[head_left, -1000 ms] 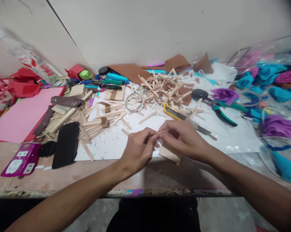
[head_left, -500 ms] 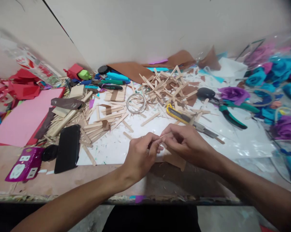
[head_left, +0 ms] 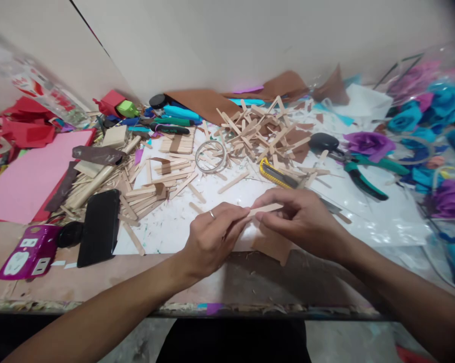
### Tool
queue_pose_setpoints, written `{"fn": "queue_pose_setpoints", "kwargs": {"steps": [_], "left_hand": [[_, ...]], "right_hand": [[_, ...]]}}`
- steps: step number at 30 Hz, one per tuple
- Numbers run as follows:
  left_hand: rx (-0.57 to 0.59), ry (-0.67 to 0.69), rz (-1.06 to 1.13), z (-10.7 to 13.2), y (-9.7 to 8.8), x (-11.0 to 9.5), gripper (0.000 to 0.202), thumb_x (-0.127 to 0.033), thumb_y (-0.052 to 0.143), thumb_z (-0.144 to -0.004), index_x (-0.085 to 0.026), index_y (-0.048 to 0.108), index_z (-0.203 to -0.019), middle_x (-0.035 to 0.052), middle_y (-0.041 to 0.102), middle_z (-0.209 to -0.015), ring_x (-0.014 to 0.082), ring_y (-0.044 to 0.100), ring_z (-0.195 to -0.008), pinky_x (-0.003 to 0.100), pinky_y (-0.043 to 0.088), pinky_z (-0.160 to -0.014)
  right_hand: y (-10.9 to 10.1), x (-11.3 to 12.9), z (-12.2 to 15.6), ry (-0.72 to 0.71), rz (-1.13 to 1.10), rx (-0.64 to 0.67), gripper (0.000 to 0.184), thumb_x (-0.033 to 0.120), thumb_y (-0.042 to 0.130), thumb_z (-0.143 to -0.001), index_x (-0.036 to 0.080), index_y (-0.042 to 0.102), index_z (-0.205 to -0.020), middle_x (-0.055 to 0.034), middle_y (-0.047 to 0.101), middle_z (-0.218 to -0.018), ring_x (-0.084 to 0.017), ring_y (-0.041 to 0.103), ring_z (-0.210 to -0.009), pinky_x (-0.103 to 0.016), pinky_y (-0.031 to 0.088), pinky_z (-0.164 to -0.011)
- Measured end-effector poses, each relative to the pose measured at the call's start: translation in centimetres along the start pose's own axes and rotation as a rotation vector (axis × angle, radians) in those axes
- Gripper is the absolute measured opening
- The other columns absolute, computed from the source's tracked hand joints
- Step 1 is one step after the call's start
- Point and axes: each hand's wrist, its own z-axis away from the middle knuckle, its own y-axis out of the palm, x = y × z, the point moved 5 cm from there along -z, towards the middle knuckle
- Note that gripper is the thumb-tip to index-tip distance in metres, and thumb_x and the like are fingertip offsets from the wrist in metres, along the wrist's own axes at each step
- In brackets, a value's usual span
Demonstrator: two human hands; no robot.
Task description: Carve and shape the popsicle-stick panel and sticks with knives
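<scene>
1. The left hand (head_left: 214, 237), with a ring (head_left: 212, 214) on one finger, pinches one end of a flat wooden stick (head_left: 267, 208).
2. The right hand (head_left: 301, 217) pinches the same stick between thumb and fingertip, its other fingers curled.
3. The stick is between the two hands, above the white sheet (head_left: 167, 232) on the counter (head_left: 136, 282), its far end pointing toward the right palm.
4. Below the right hand, a flat brown piece (head_left: 275, 246) lies across the sheet's near edge.
5. Just beyond that hand is a yellow utility knife (head_left: 275, 174), partly hidden by it.
6. Farther back, a tape roll (head_left: 196, 160) lies beside heaped loose sticks (head_left: 250, 133).
</scene>
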Motion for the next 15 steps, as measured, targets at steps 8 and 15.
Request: {"fn": "queue_pose_setpoints", "kwargs": {"steps": [8,15], "left_hand": [[0.018,0.062,-0.044,0.3,-0.4,-0.1,0.033,-0.001,0.073,-0.092,-0.012,0.071,-0.123,0.0104,0.078,-0.110,0.0143,0.076,-0.102,0.024,0.064,-0.091],[-0.028,0.050,-0.071,0.1,-0.5,-0.6,0.030,-0.005,0.074,-0.094,-0.017,0.072,-0.121,0.0064,0.077,-0.105,0.0120,0.074,-0.093,0.022,0.065,-0.083]], "right_hand": [[-0.3,0.8,-0.1,0.016,-0.018,0.095,0.014,0.027,0.069,-0.088,0.017,0.077,-0.084,-0.0019,0.069,-0.076,-0.010,0.052,-0.063,-0.021,0.039,-0.053],[0.7,-0.8,0.5,0.310,-0.365,0.188,0.013,0.029,0.072,-0.085,0.018,0.067,-0.089,0.0080,0.044,-0.051,-0.007,0.034,-0.045,-0.021,0.023,-0.043]]}}
